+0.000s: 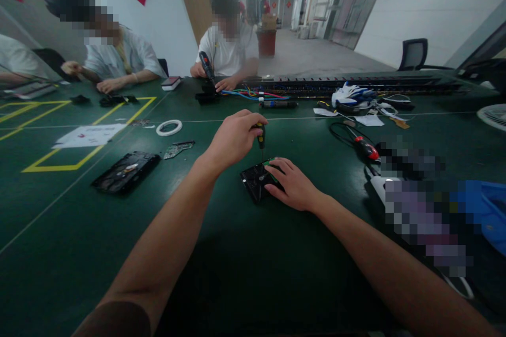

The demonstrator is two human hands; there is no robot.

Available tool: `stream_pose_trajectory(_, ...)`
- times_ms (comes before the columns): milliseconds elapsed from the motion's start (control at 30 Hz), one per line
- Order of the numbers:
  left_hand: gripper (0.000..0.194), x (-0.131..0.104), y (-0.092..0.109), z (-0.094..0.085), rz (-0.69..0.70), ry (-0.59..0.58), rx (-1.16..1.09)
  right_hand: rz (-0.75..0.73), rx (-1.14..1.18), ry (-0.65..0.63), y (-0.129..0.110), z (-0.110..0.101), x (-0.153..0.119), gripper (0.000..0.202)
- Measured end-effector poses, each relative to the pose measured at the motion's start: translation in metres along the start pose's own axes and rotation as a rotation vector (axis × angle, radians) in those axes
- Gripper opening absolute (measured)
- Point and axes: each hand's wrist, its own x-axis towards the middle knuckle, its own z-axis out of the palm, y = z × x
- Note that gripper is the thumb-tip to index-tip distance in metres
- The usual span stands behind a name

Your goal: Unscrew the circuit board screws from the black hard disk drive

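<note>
My left hand (239, 137) is closed around the yellow-and-black handle of a screwdriver (261, 136), held upright. Its thin shaft points down to the far edge of a small flat black square device (253, 180) on the table; whether the tip sits in a screw cannot be seen. My right hand (291, 183) grips the right side of the device, thumb and fingers resting on its top. That side is partly hidden under the fingers, with a bit of green showing near them.
On the green table (221, 274), a larger black casing (126, 171), a circuit board (178, 149) and a white tape roll (169, 127) lie left. Gloves (351, 96), a red-black tool (367, 147) and a blue container (484, 210) are right. Across sits a co-worker (229, 37) with a power screwdriver (206, 66).
</note>
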Motion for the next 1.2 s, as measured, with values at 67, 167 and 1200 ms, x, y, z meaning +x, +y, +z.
stream_pose_trajectory(67, 0.019, 0.000, 0.001, 0.001, -0.014, 0.009, -0.009, -0.007, 0.007, 0.010, 0.000, 0.000, 0.000, 0.054)
stream_pose_trajectory(167, 0.018, 0.000, 0.001, 0.002, -0.030, 0.025, -0.040, -0.011, 0.009, 0.013, 0.000, 0.000, 0.000, 0.054)
stream_pose_trajectory(1200, 0.026, -0.002, -0.005, -0.003, 0.000, -0.095, -0.163, -0.010, -0.015, 0.000, -0.001, -0.001, 0.001, 0.055)
